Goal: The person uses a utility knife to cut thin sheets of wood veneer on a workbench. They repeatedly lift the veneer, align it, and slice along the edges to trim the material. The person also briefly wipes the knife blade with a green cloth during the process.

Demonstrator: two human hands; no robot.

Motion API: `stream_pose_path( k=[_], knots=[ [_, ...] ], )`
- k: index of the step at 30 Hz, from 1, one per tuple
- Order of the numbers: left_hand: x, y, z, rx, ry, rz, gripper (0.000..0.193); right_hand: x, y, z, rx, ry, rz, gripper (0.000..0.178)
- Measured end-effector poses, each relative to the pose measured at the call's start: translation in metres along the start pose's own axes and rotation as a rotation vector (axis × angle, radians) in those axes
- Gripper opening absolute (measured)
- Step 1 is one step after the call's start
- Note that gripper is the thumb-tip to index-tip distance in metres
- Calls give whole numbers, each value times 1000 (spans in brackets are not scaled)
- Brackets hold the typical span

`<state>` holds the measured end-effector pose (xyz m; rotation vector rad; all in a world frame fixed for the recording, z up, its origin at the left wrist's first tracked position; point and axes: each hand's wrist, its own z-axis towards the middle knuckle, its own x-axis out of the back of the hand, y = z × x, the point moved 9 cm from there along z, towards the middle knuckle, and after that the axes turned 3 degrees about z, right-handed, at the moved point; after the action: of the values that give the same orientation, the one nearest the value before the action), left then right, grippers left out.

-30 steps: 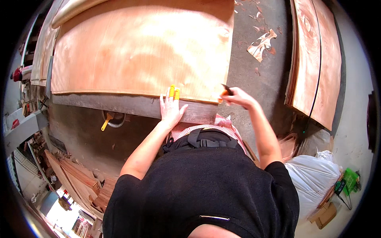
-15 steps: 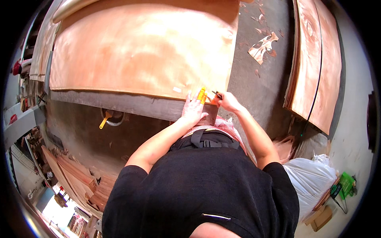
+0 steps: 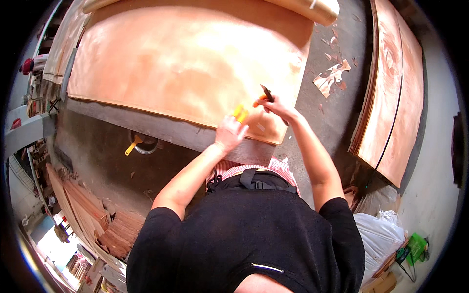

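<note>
A large stack of pale reddish wood veneer sheets [image 3: 185, 63] lies in front of me on a grey slab [image 3: 195, 134]. My left hand [image 3: 230, 133] rests on the near edge of the top sheet, fingers stretched forward and yellow wraps around some of them. To its right my right hand [image 3: 276, 107] is raised over the sheet, closed around a slim dark utility knife [image 3: 266, 93] that points up and away. Orange shows on a finger of that hand. A small pale patch [image 3: 261, 127] lies on the veneer between and below the hands.
A thick roll [image 3: 308, 10] lies across the far edge. Torn veneer scraps [image 3: 332, 78] litter the floor at right, beside another strapped veneer stack [image 3: 391, 88]. A yellow-handled scraper [image 3: 133, 145] sits in a round pan at left. A white sack [image 3: 378, 239] stands behind on the right.
My right hand has lifted from the near corner, up and away over the sheet, with the utility knife. My left hand has shifted slightly left along the edge. The whole view has tilted.
</note>
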<state>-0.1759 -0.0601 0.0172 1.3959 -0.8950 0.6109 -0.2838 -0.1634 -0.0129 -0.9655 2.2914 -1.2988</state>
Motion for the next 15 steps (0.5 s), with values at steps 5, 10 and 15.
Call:
stream_pose_path(
  k=[5,10,15],
  knots=[
    [32,-36,27,54,222,99,66,-26,32,67,-100,57,97,22],
    [3,-35,50,75,-63,416,76,-25,54,81,-184,50,-40,20],
    [-6,-33,56,88,-286,558,78,3,61,66,-14,108,-384,20]
  ],
)
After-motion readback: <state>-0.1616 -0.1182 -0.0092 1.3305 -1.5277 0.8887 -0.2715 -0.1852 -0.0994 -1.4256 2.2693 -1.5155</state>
